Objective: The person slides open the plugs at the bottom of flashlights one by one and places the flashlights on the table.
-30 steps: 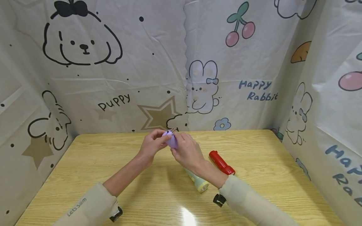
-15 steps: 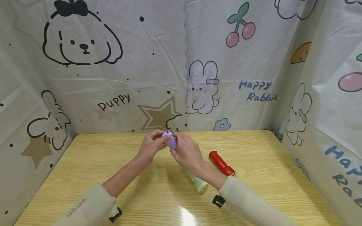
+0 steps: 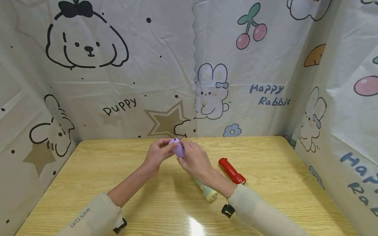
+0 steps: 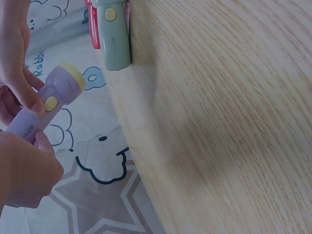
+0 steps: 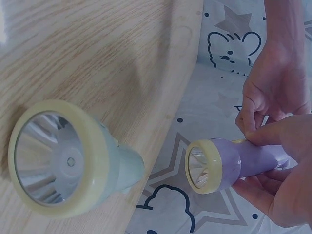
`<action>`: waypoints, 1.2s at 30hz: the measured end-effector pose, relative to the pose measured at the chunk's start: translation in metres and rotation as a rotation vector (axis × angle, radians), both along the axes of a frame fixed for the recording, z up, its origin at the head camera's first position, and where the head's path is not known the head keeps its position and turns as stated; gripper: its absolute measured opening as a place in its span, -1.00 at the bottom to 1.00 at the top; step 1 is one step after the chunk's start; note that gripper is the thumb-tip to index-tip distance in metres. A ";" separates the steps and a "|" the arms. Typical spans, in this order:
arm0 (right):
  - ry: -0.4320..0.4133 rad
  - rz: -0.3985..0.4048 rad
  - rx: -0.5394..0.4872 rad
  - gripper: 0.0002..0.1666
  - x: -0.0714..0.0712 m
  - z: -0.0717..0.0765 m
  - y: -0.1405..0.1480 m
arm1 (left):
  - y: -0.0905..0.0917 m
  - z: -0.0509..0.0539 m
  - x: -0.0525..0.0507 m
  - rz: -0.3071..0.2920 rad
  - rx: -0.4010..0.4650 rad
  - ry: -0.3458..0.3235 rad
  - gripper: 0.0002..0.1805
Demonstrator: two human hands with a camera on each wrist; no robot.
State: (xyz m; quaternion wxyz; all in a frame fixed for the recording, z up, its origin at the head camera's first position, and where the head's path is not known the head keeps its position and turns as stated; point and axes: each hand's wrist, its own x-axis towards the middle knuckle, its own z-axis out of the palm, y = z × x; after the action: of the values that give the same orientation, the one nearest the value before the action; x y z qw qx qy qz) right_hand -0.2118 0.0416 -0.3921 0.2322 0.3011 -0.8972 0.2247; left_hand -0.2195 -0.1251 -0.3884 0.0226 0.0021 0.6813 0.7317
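Table [image 3: 103, 173]: yellowish wood grain, far corners rounded, bright glare patch well away from the far edge. Red torch [image 3: 230, 170] lies aslant, nearer the right edge than the left, narrow end toward the far edge. Green torch [image 3: 207, 191] lies to its left, farther from the far edge, also aslant, tail hidden in the head view.

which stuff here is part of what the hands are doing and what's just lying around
In the job, by the look of it:
purple flashlight
left hand, holding it
right hand, holding it too

Apparently just lying about:
green flashlight, on the table
red flashlight, also on the table
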 end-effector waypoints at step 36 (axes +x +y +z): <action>-0.208 -0.014 -0.019 -0.49 -0.002 -0.003 0.002 | 0.000 -0.007 0.000 -0.031 -0.021 -0.078 -0.55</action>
State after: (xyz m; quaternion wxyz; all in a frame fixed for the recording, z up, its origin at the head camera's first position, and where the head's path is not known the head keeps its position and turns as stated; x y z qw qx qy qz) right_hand -0.2141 0.0440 -0.3955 0.1423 0.2678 -0.9162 0.2618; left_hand -0.2190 -0.1253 -0.3956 0.0606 -0.0163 0.6873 0.7236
